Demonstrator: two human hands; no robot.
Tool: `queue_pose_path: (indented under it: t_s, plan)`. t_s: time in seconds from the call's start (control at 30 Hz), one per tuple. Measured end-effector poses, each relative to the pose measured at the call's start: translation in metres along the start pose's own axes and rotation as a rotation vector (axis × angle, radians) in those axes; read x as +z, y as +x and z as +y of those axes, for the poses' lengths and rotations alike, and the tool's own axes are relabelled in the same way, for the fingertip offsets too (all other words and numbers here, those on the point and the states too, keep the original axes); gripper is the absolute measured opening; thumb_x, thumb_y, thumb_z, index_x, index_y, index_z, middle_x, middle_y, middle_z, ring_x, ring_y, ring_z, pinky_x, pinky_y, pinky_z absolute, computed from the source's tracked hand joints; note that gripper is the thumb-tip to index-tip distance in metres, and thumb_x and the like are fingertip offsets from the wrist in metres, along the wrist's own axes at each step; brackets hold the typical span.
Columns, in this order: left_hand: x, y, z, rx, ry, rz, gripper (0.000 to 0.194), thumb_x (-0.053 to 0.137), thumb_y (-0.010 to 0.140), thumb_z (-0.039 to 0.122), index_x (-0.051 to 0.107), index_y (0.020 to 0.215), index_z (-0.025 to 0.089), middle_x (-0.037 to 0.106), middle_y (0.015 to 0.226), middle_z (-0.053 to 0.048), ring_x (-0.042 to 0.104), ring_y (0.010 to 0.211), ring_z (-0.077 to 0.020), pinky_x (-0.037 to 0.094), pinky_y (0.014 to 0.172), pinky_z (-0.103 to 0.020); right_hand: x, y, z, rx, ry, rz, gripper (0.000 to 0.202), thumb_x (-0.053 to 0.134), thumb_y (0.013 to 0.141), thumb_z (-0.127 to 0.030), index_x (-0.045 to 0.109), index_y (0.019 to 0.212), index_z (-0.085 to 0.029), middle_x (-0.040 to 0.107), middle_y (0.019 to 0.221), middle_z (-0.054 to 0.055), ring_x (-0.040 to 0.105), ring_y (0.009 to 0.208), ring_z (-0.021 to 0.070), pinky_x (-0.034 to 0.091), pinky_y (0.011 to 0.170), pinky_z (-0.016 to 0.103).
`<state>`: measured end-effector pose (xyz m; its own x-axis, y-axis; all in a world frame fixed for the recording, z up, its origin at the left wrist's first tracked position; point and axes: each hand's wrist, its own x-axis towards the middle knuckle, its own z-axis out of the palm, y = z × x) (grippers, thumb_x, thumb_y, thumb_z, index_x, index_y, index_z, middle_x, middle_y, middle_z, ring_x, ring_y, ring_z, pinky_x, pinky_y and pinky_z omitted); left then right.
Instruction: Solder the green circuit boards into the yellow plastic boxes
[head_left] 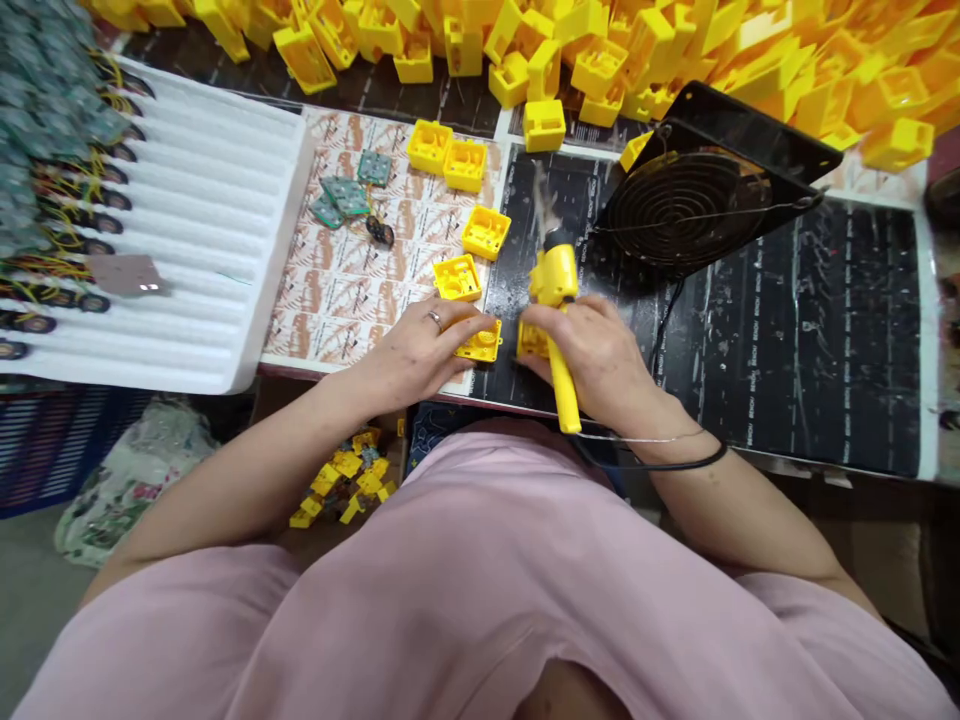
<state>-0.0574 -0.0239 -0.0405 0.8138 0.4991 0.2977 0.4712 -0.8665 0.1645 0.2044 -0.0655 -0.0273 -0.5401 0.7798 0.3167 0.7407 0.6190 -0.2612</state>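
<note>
My right hand (604,355) is closed around a yellow glue gun (556,275), its black collar and pale nozzle pointing away from me. Under the same hand's fingers is a yellow plastic case (532,340), partly hidden. My left hand (420,350), a ring on one finger, has its thumb and fingers on another open yellow case (484,343) at the table's near edge. Just beyond it lies an open yellow case (457,278), and another case (486,232) sits farther back. Small green circuit boards (345,196) lie to the left with a round black part (380,232).
A white ridged foam tray (225,220) at left bears many wired circuit boards (52,130). Yellow cases (600,60) are heaped along the back. A black fan (682,205) stands right of the glue gun. Below the table are more yellow pieces (345,475).
</note>
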Motion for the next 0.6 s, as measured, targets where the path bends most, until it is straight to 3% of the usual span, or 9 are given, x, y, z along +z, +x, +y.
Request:
queue_pose_path:
  t_s: [0.1, 0.23, 0.37, 0.47, 0.6]
  plan:
    - [-0.002, -0.001, -0.009, 0.03, -0.008, 0.004, 0.04, 0.054, 0.101, 0.031, 0.049, 0.137, 0.014, 0.066, 0.128, -0.016, 0.065, 0.119, -0.0271, 0.054, 0.1, -0.041, -0.012, -0.004, -0.001, -0.123, 0.251, -0.087, 0.035, 0.055, 0.097, -0.02, 0.049, 0.131, -0.026, 0.071, 0.11, 0.004, 0.068, 0.103, 0.0199, 0.048, 0.105, 0.045]
    - [-0.008, 0.0, -0.012, -0.004, -0.067, -0.103, 0.043, 0.053, 0.101, 0.035, 0.052, 0.139, 0.016, 0.066, 0.13, -0.016, 0.063, 0.12, -0.0273, 0.051, 0.101, -0.042, -0.042, -0.023, 0.01, 0.006, 0.307, -0.073, 0.053, 0.066, 0.091, -0.025, 0.043, 0.139, -0.029, 0.065, 0.131, 0.008, 0.061, 0.125, 0.027, 0.051, 0.105, 0.048]
    - [-0.009, 0.012, 0.005, -0.019, -0.026, -0.119, 0.057, 0.057, 0.096, 0.045, 0.048, 0.147, 0.02, 0.058, 0.146, -0.015, 0.054, 0.134, -0.0325, 0.04, 0.11, -0.051, -0.051, -0.04, 0.029, 0.021, 0.049, -0.06, 0.055, 0.072, 0.088, -0.043, 0.05, 0.135, -0.022, 0.07, 0.115, 0.011, 0.067, 0.101, 0.0305, 0.056, 0.089, 0.048]
    - [-0.003, 0.025, 0.025, 0.01, -0.043, -0.117, 0.064, 0.054, 0.098, 0.045, 0.04, 0.153, 0.015, 0.055, 0.151, -0.015, 0.05, 0.139, -0.031, 0.033, 0.115, -0.053, -0.041, -0.047, 0.036, -0.01, -0.021, -0.03, 0.045, 0.068, 0.092, -0.031, 0.052, 0.132, -0.02, 0.071, 0.109, 0.01, 0.068, 0.093, 0.0261, 0.056, 0.081, 0.04]
    - [0.002, 0.039, 0.048, -0.152, 0.042, -0.047, 0.071, 0.052, 0.094, 0.063, 0.046, 0.149, 0.017, 0.059, 0.144, -0.016, 0.054, 0.132, -0.0339, 0.027, 0.118, -0.059, -0.035, -0.05, 0.036, -0.013, -0.011, -0.001, 0.044, 0.065, 0.093, -0.023, 0.05, 0.134, -0.023, 0.071, 0.108, 0.007, 0.067, 0.089, 0.0231, 0.054, 0.079, 0.036]
